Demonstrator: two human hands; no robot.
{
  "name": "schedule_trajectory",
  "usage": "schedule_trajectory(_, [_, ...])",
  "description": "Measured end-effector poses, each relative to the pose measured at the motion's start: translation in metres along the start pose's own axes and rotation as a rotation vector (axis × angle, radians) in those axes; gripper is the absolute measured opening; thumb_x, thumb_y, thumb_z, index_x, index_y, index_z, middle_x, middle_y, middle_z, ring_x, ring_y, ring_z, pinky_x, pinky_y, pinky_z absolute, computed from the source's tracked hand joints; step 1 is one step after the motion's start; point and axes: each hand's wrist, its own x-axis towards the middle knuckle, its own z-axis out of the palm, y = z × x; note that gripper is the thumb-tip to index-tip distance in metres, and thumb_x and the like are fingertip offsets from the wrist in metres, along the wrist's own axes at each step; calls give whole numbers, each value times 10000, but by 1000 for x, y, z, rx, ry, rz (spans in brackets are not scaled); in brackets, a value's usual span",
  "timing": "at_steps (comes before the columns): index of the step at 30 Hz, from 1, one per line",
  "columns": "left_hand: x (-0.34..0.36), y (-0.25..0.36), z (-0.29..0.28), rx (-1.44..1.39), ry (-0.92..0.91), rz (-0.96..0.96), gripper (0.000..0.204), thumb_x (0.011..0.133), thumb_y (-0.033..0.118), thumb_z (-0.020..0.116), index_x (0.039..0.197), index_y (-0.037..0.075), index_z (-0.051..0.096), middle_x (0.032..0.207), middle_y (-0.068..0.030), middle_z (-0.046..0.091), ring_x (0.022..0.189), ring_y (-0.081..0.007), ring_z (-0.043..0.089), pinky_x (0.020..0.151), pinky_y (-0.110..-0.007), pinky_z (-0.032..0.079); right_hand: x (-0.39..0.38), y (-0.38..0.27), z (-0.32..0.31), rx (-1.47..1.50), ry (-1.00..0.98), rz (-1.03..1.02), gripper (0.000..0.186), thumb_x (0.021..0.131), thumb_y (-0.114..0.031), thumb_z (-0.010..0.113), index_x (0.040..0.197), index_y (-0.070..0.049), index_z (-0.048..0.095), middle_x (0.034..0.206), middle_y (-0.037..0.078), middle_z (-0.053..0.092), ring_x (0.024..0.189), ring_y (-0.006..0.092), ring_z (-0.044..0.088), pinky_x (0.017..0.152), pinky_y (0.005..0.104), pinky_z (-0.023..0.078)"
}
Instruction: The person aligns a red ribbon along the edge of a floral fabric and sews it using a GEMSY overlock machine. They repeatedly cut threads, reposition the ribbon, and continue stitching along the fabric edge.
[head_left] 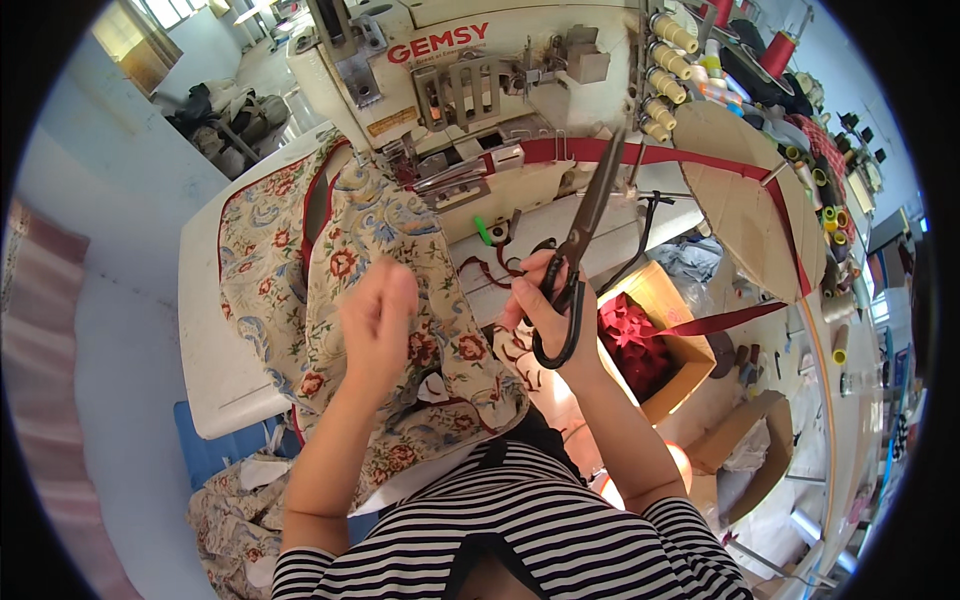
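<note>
Looks like a sewing wkshp, judging by ind. sewing machine (540, 105) w/ red tape (665, 155) across front, floral fabric (342, 262) on worktable (215, 365), thread cones (778, 55) massed at R, & cardbd box (692, 378) of red tape.

Fabric (385, 225) is beige w/ red & blue florals, tape (650, 152) dk red, scissor handles (577, 315) blk, shirt (590, 530) blk/wht striped.

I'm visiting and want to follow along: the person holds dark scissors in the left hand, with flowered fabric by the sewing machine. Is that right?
Not quite: the head view shows the dark scissors in the person's right hand. The flowered fabric is indeed by the sewing machine.
</note>
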Motion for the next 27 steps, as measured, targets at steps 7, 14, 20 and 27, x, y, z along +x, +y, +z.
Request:
schedule_trajectory(7, [-6,4,5,503,-332,280,272,758,-10,635,1004,69,549,1178,-104,525,1158,-294,466,970,-426,373,-3,4,-14,11,81,-45,218,894,-102,581,1057,-15,464,713,51,570,593,123,570,550,241,470])
schedule_trajectory(14, [49,1,20,513,-417,460,263,771,42,666,1017,56,574,1010,-89,592,1019,-295,547,1025,-444,354,-1,-2,-15,17,53,-94,201,893,-82,573,1045,-25,454,696,30,533,566,91,499,507,228,405])
schedule_trajectory(20, [30,-5,10,338,-509,242,118,777,21,665,873,35,596,817,-74,574,768,-245,564,732,-333,462,-4,5,-25,64,54,51,230,874,-79,587,1053,-26,452,704,28,513,572,85,493,493,227,403])
schedule_trajectory(27, [18,1,19,359,-218,8,61,827,14,620,863,3,572,782,-57,567,693,-138,538,655,-264,446,-26,27,-65,-275,202,63,290,942,-220,466,1136,-5,454,932,85,603,593,104,528,539,231,438])
